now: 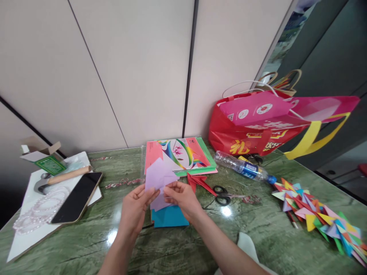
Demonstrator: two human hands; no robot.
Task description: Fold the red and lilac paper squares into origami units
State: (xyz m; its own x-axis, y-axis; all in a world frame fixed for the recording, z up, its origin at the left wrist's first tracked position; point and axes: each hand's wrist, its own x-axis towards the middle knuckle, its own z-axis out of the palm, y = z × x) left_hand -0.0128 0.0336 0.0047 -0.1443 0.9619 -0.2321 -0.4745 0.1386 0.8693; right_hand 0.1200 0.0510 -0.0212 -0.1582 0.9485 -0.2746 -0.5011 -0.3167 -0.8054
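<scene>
A partly folded sheet of light purple paper (160, 175) is held up between my two hands, over the table. My left hand (137, 202) pinches its lower left side, and my right hand (182, 196) pinches it at the right. Beneath it lies blue paper (171, 217), its upper part hidden by the purple sheet and my fingers. Just beyond stands a pack of coloured paper (186, 154) with a printed cover, lying flat. To the right of the pack are a red folded paper piece (199, 181) and black-handled scissors (223, 195).
On the left, a white board (31, 229) bears a phone (78, 196), a hammer (63, 176), beaded strands (43, 210) and a small green box (50, 164). To the right are a plastic bottle (243, 166), a red bag (243, 133) and multicoloured folded paper pieces (318, 217).
</scene>
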